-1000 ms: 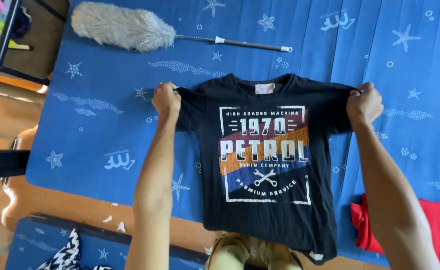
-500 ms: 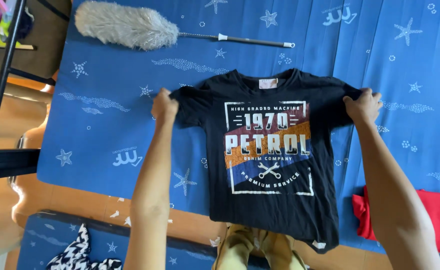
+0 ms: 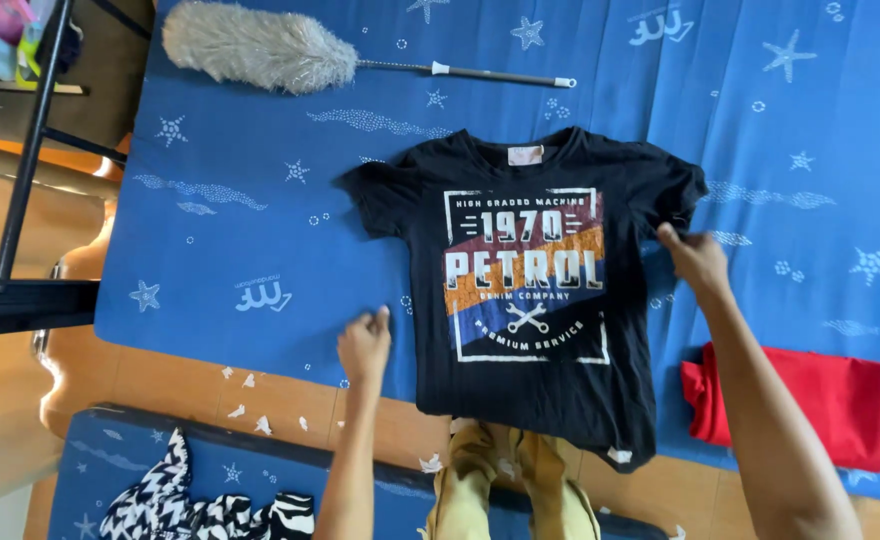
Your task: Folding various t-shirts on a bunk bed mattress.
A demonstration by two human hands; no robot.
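A black short-sleeved cotton T-shirt with a white, orange and blue printed square on its chest lies flat, face up, on a blue sheet patterned with white starfish. Its collar points to 12 o'clock, and its hem hangs past the sheet's near edge at 6 o'clock.

The left hand sits at 9 o'clock of the shirt, just beside its lower left side, resting on the sheet. Its fingers are loosely curled together and grip nothing. The right hand is at 3 o'clock of the shirt, below the right sleeve, with its fingers held together and the tips touching the shirt's side edge. Whether they pinch the cloth cannot be told.

At 12 o'clock of the shirt, well apart from it, lies a fluffy grey-white duster with a thin dark handle. At 4 o'clock, near the right forearm, lies a folded red cloth. At 7 o'clock, on a lower blue surface, is a crumpled black-and-white zigzag fabric.
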